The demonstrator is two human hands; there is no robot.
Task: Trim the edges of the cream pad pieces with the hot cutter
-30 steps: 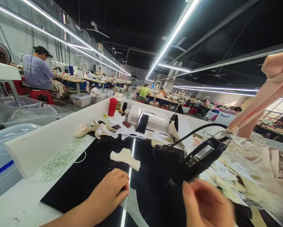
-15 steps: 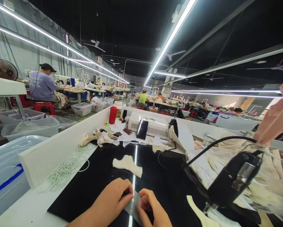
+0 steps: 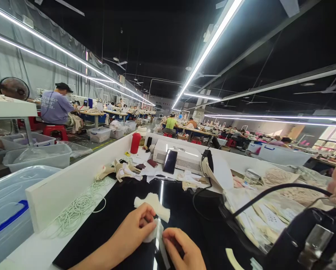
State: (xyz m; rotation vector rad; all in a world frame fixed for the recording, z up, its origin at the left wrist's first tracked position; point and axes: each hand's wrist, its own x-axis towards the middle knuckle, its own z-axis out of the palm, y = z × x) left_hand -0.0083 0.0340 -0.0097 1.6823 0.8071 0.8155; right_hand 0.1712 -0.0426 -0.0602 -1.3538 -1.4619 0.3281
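My left hand (image 3: 134,229) is closed in a pinch on a thin, whitish, see-through piece of sheet (image 3: 150,235), low over the black tabletop (image 3: 106,221). My right hand (image 3: 186,249) has its thumb and fingers together at the right edge of that same piece, whose lower end hangs as a narrow strip. The sheet's exact material cannot be made out. Just beyond my left fingertips lies a cream, fluffy fabric piece (image 3: 153,205), flat on the black surface and partly covered by my hand.
Pale green cord (image 3: 78,210) lies coiled at left by a white partition (image 3: 72,187). Across the back are a phone (image 3: 170,162), a white vented box (image 3: 181,152) and fabric scraps. A black machine (image 3: 305,240) with a cable and bagged pieces (image 3: 263,210) occupy the right.
My left hand has moved slightly up toward the cream fabric piece, and the sheet has shifted with it. The view has turned a little, so the black machine sits further right.
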